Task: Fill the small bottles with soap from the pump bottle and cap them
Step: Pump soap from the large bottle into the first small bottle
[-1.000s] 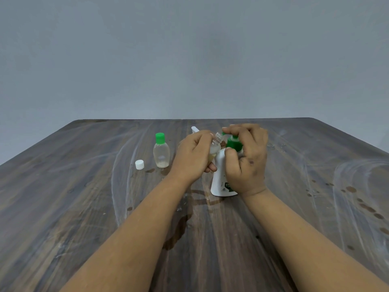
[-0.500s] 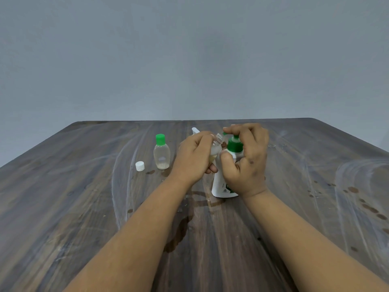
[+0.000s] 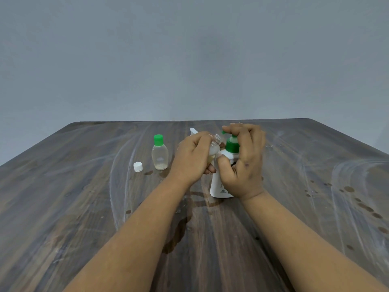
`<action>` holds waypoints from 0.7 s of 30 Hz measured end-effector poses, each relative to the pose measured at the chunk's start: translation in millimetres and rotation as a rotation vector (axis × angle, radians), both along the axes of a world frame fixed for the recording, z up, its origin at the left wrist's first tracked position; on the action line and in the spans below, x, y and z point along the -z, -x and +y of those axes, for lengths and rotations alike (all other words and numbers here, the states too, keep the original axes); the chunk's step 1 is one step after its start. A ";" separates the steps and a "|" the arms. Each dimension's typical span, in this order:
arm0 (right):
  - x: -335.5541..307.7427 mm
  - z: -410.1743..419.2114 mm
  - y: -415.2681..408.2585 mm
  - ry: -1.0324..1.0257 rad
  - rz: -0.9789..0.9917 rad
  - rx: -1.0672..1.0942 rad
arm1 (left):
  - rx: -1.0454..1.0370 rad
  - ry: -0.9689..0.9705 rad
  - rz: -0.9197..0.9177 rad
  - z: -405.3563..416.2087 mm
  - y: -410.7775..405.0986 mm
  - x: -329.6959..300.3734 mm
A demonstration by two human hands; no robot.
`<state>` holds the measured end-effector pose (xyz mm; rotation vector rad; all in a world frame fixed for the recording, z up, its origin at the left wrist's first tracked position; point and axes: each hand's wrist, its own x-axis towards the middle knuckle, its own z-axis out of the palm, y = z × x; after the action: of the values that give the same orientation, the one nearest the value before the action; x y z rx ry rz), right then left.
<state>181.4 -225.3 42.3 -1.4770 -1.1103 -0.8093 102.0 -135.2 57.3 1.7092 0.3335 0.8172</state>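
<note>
My left hand (image 3: 192, 158) grips a small clear bottle (image 3: 215, 146), uncapped and tilted, its open neck held at the green spout of the pump bottle (image 3: 221, 182). A little yellowish soap shows in its lower part. My right hand (image 3: 244, 159) wraps round the white pump bottle, with the fingers curled over the green pump head and the thumb on the bottle's shoulder. A second small bottle (image 3: 160, 153) with a green cap stands upright to the left, a thin layer of soap in its bottom.
A loose white cap (image 3: 138, 166) lies on the dark wooden table (image 3: 63, 197) left of the capped bottle. Something white (image 3: 193, 130) pokes out behind my left hand. Wet patches and drops mark the table in front of the pump bottle and at the right.
The green pump head has risen under my right hand's fingers, showing its white stem. My left hand keeps the small bottle at the spout.
</note>
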 end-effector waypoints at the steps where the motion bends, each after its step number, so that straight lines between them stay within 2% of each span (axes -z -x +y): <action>1: 0.3 -0.6 0.5 0.003 0.004 -0.002 | 0.002 0.002 0.001 -0.2 0.1 -0.1; 11: -0.3 2.6 -3.1 -0.065 0.022 0.000 | -0.009 -0.023 0.032 -0.6 1.9 -0.8; 21: 2.6 -1.6 -1.8 0.000 -0.010 0.004 | -0.002 0.015 0.023 -0.7 1.1 -0.7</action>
<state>183.1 -226.9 39.7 -1.4772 -1.1148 -0.8203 100.9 -135.9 58.0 1.7054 0.3569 0.7947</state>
